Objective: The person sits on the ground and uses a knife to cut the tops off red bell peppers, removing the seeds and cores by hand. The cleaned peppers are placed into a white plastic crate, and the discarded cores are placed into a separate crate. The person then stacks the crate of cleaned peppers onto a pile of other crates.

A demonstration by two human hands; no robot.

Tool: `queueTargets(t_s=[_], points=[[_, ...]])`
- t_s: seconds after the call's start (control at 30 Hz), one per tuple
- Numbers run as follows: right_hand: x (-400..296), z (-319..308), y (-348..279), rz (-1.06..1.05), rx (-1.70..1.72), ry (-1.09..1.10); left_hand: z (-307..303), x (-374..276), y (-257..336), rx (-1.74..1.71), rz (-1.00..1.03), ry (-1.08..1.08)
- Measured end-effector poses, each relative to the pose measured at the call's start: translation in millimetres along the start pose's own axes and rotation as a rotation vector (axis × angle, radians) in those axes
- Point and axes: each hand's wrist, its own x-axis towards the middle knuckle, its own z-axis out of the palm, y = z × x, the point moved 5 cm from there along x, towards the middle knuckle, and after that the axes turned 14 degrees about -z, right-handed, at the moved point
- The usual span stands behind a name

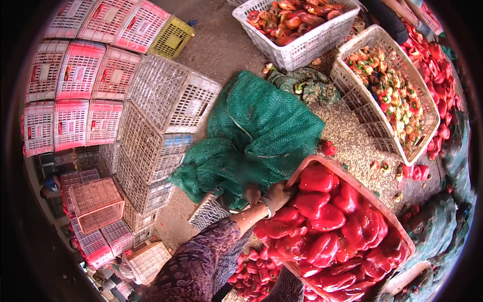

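Observation:
My left hand (278,197), a pale bracelet at its wrist, is closed on the upper left corner of a reddish plastic crate (362,185). Large glossy red bell peppers (320,215) fill this crate. My right hand is out of view. Below the crate's left side, more red peppers (256,270) lie in a pile near my legs. Just beyond my left hand spreads a crumpled green mesh sack (271,113). A small black-and-white patterned seat or crate (209,212) shows beside my forearm, partly covered.
Stacked plastic crates (151,136) rise at the left. A white crate of orange-red peppers (302,53) stands at the top; another crate (371,132) holds pepper cores. Pale seeds (347,126) litter the floor. Full mesh sacks (434,226) line the right. Another person's hand (426,32) is at upper right.

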Motion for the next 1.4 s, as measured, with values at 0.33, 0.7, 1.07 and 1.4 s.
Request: queueTargets(t_s=[0.33, 0.7, 1.07, 1.4], points=[[-12, 433, -95, 0.112, 0.135, -0.596, -485, -117, 16, -0.516, 0.020, 0.272], [-88, 959, -108, -0.164, -0.047, -1.145, -786, -69, -112, 0.018, -0.277, 0.942], [-89, 1100, -40, -0.199, -0.632, -1.178, -830, 33, -191, 0.081, -0.234, 0.958], [-105, 1177, -39, -0.489, -0.911, -1.139, -830, 54, -225, 0.009, -0.398, 0.896]])
